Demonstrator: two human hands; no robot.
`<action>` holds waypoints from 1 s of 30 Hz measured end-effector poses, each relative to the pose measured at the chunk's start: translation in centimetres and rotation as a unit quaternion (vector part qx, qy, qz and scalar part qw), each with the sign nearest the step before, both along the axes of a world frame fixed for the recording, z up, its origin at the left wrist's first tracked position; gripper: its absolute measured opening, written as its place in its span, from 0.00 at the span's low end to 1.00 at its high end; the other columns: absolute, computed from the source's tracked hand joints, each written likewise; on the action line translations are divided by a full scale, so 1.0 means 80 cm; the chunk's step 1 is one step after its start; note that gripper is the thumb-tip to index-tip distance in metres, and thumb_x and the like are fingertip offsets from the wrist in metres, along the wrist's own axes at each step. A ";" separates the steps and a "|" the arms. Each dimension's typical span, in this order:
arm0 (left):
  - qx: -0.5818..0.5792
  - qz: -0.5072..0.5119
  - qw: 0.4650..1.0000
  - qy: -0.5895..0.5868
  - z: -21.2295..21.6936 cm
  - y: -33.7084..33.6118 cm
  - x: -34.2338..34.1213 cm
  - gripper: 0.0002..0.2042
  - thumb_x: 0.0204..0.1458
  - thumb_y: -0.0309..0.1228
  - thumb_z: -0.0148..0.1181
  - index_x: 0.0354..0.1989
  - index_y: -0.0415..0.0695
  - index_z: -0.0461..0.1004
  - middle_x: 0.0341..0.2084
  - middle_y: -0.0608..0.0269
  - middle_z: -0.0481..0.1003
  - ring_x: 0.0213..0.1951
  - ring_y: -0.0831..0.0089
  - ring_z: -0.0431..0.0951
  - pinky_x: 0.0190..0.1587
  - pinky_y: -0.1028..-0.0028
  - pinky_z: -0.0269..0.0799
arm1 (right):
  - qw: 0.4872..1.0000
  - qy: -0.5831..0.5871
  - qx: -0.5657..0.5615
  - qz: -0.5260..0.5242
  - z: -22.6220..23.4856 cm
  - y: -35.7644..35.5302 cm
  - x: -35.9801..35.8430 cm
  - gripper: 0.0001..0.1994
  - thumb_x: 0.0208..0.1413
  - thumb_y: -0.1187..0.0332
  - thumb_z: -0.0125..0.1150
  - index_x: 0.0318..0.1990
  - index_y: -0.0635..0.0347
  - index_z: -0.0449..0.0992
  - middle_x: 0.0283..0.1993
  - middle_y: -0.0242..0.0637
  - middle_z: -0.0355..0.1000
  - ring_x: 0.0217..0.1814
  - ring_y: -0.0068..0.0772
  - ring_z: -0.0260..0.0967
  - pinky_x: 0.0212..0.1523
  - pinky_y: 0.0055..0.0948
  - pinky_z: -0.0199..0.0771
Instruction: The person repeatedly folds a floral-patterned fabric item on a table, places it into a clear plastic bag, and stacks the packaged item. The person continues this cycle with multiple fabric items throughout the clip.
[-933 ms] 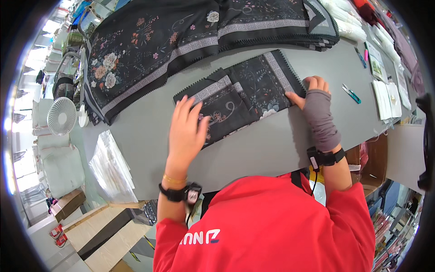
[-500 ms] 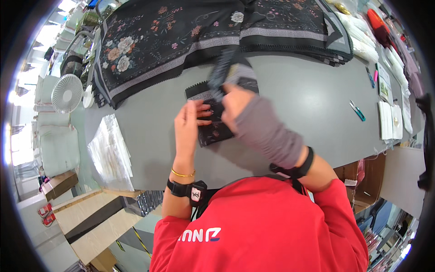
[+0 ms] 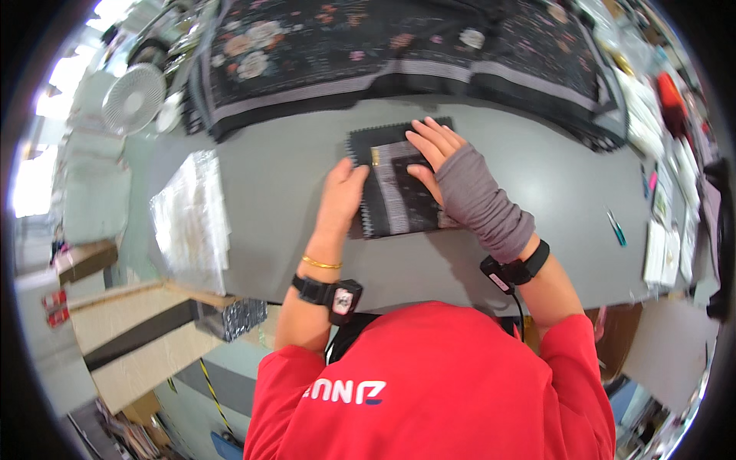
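A dark scarf (image 3: pixel 406 203) lies folded into a rectangular packet on the grey table, with a floral print, pale patterned bands and zigzag edges. A small yellow-gold label shows near its upper left. My left hand (image 3: pixel 343 193) is at the packet's left edge, its fingers drawn together around that edge. Laid over the upper right part of the packet, my right hand (image 3: pixel 437 157) has its fingers stretched out and thumb apart. A grey sleeve covers my right wrist and part of the palm.
Large dark floral scarves (image 3: pixel 414 54) are spread across the table's far side. Clear plastic bags (image 3: pixel 192 215) lie at the left, near a white fan (image 3: pixel 134 98). Small teal-handled snips (image 3: pixel 616 229) and white packets (image 3: pixel 661 253) lie at the right.
The smaller scarf piece, blurred and partly lifted by my right hand before, now lies as a flat packet. My left hand went from its surface to its left edge; my right hand has flattened out.
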State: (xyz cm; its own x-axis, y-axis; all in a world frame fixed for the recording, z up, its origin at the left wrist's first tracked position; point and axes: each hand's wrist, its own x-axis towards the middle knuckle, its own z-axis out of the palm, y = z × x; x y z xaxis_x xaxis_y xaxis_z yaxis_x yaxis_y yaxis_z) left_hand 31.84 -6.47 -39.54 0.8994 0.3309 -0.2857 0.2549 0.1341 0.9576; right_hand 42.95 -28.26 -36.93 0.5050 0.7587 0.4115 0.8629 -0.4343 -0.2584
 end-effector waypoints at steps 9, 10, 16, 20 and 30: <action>0.370 0.208 0.905 -0.028 0.058 0.097 -0.110 0.08 0.63 0.31 0.63 0.45 0.40 0.79 0.40 0.54 0.82 0.29 0.60 0.83 0.35 0.62 0.78 | 0.987 0.002 -0.158 -0.008 -0.002 0.012 -0.034 0.44 0.56 0.38 0.68 0.76 0.48 0.66 0.84 0.52 0.50 0.85 0.68 0.42 0.79 0.70 0.39; 0.462 0.262 0.847 -0.016 0.060 0.134 -0.141 0.07 0.62 0.31 0.65 0.42 0.41 0.80 0.39 0.54 0.82 0.29 0.59 0.83 0.35 0.62 0.78 | 0.987 -0.008 -0.158 -0.013 -0.004 -0.001 -0.031 0.45 0.55 0.38 0.69 0.77 0.48 0.65 0.84 0.52 0.49 0.85 0.68 0.42 0.79 0.70 0.38; 0.607 0.132 0.757 0.204 0.022 0.251 -0.294 0.07 0.56 0.32 0.68 0.37 0.42 0.80 0.36 0.50 0.78 0.39 0.50 0.81 0.44 0.54 0.77 | 0.981 -0.011 -0.179 -0.070 -0.026 -0.057 -0.014 0.46 0.55 0.43 0.70 0.79 0.48 0.61 0.85 0.52 0.47 0.86 0.68 0.38 0.81 0.69 0.33; 0.705 0.081 0.657 0.254 -0.007 0.239 -0.300 0.08 0.56 0.29 0.63 0.39 0.38 0.79 0.45 0.48 0.76 0.51 0.49 0.76 0.55 0.55 0.75 | 0.981 0.028 -0.172 -0.088 -0.019 -0.050 -0.010 0.46 0.53 0.39 0.70 0.77 0.51 0.64 0.83 0.56 0.50 0.84 0.71 0.41 0.80 0.71 0.34; 0.669 0.189 0.694 0.186 0.042 0.232 -0.288 0.09 0.55 0.22 0.59 0.45 0.39 0.75 0.41 0.45 0.76 0.46 0.42 0.78 0.48 0.50 0.76 | 0.996 -0.036 0.050 0.069 0.065 -0.036 -0.065 0.19 0.53 0.64 0.75 0.51 0.56 0.79 0.61 0.42 0.75 0.69 0.49 0.70 0.76 0.59 0.56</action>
